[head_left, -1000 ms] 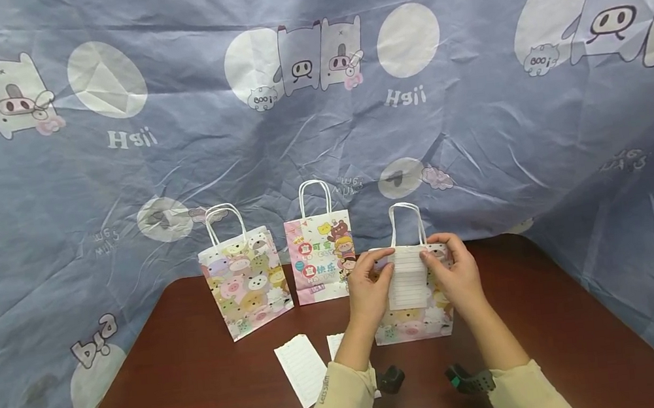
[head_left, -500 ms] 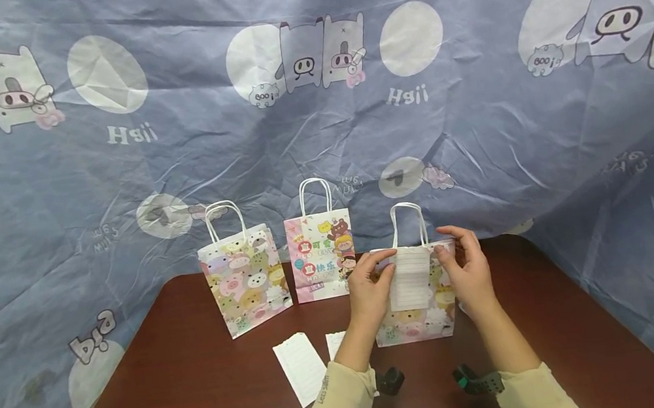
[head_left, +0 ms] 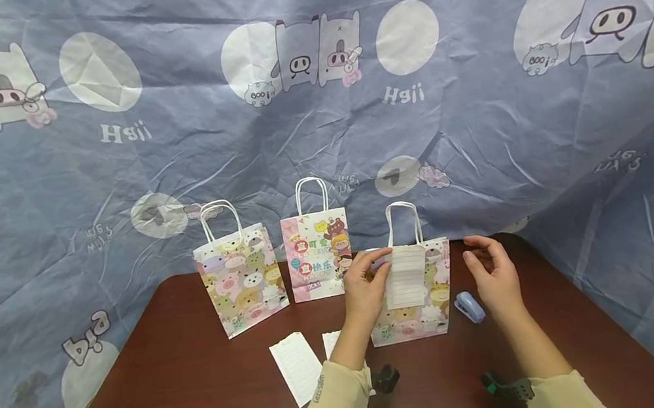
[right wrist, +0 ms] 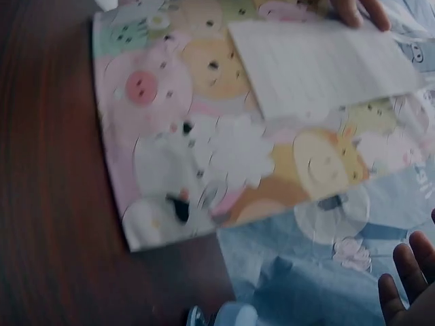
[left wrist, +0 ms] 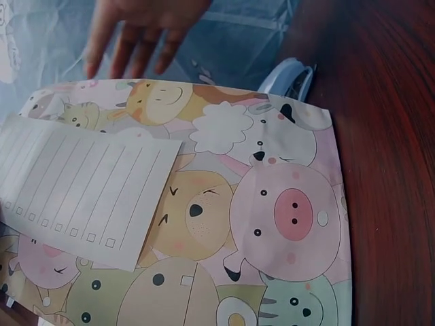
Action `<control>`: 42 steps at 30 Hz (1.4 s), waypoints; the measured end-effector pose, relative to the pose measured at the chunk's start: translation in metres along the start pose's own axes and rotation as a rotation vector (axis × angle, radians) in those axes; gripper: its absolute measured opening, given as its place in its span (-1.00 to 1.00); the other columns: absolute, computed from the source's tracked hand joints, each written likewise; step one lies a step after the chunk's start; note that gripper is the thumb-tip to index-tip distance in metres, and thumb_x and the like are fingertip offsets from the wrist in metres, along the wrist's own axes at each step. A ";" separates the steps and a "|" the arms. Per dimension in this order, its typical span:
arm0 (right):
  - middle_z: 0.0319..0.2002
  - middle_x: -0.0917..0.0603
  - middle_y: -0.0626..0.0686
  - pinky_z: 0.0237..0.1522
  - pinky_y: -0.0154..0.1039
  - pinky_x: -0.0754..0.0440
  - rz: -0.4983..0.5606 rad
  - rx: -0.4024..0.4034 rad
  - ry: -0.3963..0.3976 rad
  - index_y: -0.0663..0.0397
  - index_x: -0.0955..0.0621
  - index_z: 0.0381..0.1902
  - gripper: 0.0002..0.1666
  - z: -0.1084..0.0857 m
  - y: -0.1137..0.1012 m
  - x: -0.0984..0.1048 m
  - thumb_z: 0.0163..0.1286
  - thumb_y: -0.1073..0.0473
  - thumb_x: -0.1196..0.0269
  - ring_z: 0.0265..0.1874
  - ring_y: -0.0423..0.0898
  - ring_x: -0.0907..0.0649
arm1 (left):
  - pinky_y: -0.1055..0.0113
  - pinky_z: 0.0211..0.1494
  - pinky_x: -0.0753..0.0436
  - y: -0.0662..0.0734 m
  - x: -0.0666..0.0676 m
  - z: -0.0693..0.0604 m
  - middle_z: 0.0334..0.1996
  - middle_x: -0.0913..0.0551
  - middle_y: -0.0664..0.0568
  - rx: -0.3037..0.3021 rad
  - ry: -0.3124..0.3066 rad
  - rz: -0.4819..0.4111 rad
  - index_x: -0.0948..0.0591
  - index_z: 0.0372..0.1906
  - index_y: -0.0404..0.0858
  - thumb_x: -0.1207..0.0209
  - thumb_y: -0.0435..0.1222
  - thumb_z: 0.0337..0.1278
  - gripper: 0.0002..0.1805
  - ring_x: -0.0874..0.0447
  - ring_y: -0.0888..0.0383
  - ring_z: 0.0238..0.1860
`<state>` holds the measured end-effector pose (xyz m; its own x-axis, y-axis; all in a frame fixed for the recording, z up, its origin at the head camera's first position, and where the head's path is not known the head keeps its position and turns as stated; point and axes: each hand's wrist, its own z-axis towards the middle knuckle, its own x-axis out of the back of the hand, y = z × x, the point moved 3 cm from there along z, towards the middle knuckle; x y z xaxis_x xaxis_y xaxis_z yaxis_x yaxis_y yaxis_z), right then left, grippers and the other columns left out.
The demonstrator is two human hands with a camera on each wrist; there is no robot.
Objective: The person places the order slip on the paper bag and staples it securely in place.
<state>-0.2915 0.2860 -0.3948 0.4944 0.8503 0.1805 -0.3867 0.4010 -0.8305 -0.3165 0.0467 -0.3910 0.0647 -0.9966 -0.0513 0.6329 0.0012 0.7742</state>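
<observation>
My left hand (head_left: 364, 292) pinches a lined white paper slip (head_left: 405, 278) against the upper front of a cartoon-animal paper gift bag (head_left: 438, 292), near its left top corner. The slip hangs flat over the bag's front, below the white handle (head_left: 391, 224). My right hand (head_left: 496, 279) is in the air to the right of the bag, touching nothing, its fingers loosely bent. Below it on the table lies a small light-blue stapler (head_left: 470, 307), partly visible behind the bag's edge in the left wrist view (left wrist: 284, 76).
Two more paper gift bags stand at the back: an animal-print one (head_left: 243, 284) on the left and a pink-and-white one (head_left: 316, 257) in the middle. Two more lined slips lie in front, one (head_left: 297, 368) in full view, the other (head_left: 331, 341) partly under my left forearm.
My right hand has let go of the slip and bag and moved right, which uncovers the blue stapler. The left hand keeps its pinch on the slip.
</observation>
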 end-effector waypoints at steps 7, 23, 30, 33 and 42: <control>0.02 -0.52 -0.19 -0.18 -0.61 -0.45 -0.180 -0.029 -0.082 0.09 -0.54 0.21 -0.62 -0.004 0.024 0.014 0.50 0.12 -0.17 -0.14 -0.47 -0.52 | 0.57 -0.42 -0.38 -0.004 0.005 0.001 -0.35 -0.64 -0.10 -0.027 -0.008 0.009 -0.78 -0.09 -0.15 -0.34 -0.44 0.12 -0.74 -0.34 0.31 -0.48; 0.15 -0.59 0.22 -0.34 -0.40 -0.51 -0.431 -0.087 -0.325 0.08 -0.48 0.26 -0.41 -0.018 0.058 0.033 0.37 -0.04 -0.33 -0.25 -0.52 -0.47 | 0.56 -0.48 -0.32 -0.009 0.009 0.004 -0.38 -0.60 -0.08 -0.026 -0.016 0.017 -0.77 -0.08 -0.14 -0.35 -0.40 0.12 -0.75 -0.27 0.33 -0.55; 0.21 -0.51 0.29 -0.34 -0.32 -0.57 -0.400 -0.123 -0.413 0.12 -0.38 0.35 -0.33 -0.024 0.073 0.031 0.39 -0.01 -0.31 -0.03 0.04 -0.58 | 0.57 -0.45 -0.36 -0.007 0.007 0.005 -0.31 -0.63 -0.14 -0.020 -0.014 0.020 -0.76 -0.08 -0.21 -0.35 -0.46 0.09 -0.74 -0.31 0.26 -0.50; 0.21 -0.52 0.30 -0.32 -0.32 -0.58 -0.391 -0.132 -0.414 0.11 -0.37 0.35 -0.31 -0.025 0.076 0.030 0.38 0.01 -0.33 0.01 0.12 -0.58 | 0.56 -0.44 -0.38 -0.007 0.005 0.006 -0.31 -0.62 -0.18 -0.016 -0.014 0.033 -0.75 -0.08 -0.26 -0.33 -0.50 0.08 -0.73 -0.34 0.16 -0.50; 0.17 -0.55 0.32 -0.33 -0.33 -0.62 -0.348 -0.186 -0.429 0.13 -0.38 0.33 -0.30 -0.028 0.084 0.026 0.33 0.06 -0.37 -0.11 -0.10 -0.58 | 0.54 -0.43 -0.38 0.019 0.009 0.002 -0.34 -0.60 -0.26 -0.042 -0.012 0.025 -0.74 -0.11 -0.38 -0.30 -0.57 0.07 -0.75 -0.34 0.06 -0.51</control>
<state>-0.2896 0.3327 -0.4747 0.1936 0.7566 0.6246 -0.0950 0.6481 -0.7556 -0.3053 0.0377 -0.3756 0.0722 -0.9971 -0.0243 0.6628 0.0298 0.7482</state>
